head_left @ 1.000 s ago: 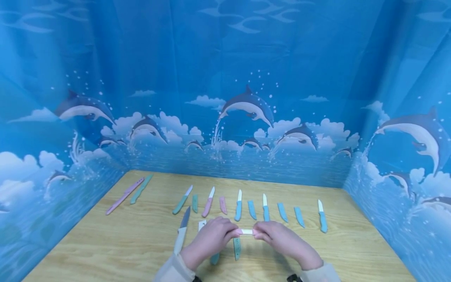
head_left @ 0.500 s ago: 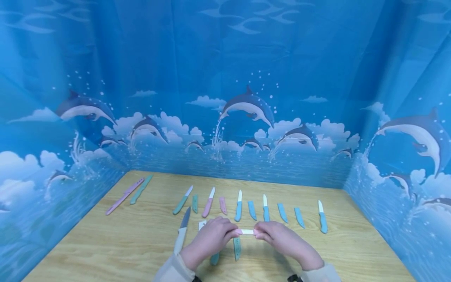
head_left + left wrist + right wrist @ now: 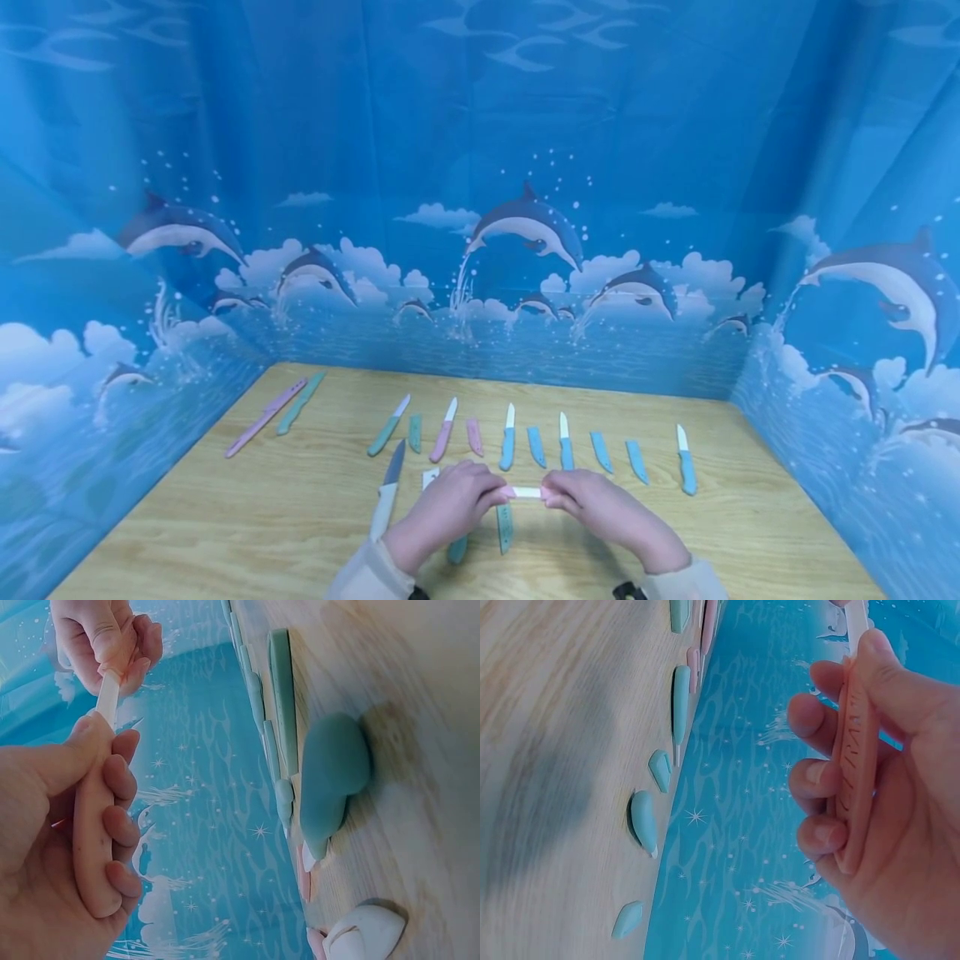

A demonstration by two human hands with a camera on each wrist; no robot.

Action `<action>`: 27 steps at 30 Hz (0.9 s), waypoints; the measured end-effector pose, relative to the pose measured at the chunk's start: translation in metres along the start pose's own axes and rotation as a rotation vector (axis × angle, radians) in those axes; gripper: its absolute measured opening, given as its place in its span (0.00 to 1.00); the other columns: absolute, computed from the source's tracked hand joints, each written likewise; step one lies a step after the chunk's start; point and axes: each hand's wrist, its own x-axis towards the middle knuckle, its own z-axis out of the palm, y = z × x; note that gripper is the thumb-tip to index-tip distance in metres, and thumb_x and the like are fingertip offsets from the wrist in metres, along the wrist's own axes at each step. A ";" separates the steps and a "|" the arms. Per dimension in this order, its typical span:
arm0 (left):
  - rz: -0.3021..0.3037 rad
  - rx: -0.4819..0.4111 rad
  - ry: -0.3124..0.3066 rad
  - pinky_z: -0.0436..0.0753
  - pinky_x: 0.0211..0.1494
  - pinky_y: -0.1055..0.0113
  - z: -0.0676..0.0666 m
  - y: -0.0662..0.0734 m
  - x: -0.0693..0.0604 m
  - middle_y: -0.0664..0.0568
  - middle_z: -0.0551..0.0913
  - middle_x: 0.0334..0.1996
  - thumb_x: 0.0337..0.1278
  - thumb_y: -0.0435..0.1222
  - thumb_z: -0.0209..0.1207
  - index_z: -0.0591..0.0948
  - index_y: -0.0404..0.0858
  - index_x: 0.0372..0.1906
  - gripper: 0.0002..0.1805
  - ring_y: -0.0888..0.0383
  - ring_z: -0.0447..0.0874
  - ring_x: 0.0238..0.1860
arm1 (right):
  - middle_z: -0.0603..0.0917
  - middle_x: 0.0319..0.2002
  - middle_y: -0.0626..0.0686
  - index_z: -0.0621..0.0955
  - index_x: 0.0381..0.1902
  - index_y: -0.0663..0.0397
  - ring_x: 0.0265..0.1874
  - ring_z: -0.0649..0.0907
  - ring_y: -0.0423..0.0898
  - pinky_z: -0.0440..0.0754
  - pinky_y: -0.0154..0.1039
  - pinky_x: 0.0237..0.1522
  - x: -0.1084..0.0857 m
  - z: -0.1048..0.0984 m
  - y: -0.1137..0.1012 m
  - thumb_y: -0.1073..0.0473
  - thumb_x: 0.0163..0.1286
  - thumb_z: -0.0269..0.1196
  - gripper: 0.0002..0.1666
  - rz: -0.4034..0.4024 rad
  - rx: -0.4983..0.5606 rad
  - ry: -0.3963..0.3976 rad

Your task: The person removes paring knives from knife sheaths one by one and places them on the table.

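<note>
Both hands are raised over the near middle of the table, facing each other. My left hand (image 3: 453,504) grips the pink handle of a paring knife (image 3: 94,825), fingers curled round it. The matching pink knife sheath (image 3: 856,765), with raised lettering, is held in my right hand (image 3: 600,508). A short stretch of pale blade (image 3: 527,492) shows between the hands, its tip end hidden by the sheath and right fingers. Beneath the hands lie a green sheath (image 3: 505,530) and a green-handled knife (image 3: 457,550), mostly covered by the left hand.
A larger white-handled knife (image 3: 386,492) and a white sheath (image 3: 430,477) lie by the left hand. Behind runs a row of bare knives and loose sheaths, including a blue-handled knife (image 3: 687,467). Long pink (image 3: 266,417) and green (image 3: 302,404) knives lie far left. A dolphin-print curtain (image 3: 480,250) surrounds the table.
</note>
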 end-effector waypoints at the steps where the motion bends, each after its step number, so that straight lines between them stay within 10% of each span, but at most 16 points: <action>1: 0.002 0.000 0.001 0.81 0.49 0.65 0.000 0.000 0.000 0.59 0.86 0.37 0.62 0.46 0.58 0.85 0.47 0.43 0.12 0.62 0.82 0.41 | 0.81 0.31 0.43 0.80 0.41 0.49 0.29 0.74 0.30 0.78 0.33 0.33 0.000 0.000 0.000 0.50 0.72 0.55 0.11 -0.001 -0.001 0.002; 27: -0.019 -0.072 0.051 0.83 0.47 0.65 0.000 -0.003 0.003 0.56 0.86 0.36 0.68 0.47 0.52 0.86 0.43 0.40 0.16 0.60 0.83 0.41 | 0.73 0.24 0.40 0.75 0.32 0.44 0.25 0.70 0.31 0.74 0.32 0.30 -0.011 -0.016 0.013 0.49 0.75 0.52 0.12 0.051 -0.053 0.094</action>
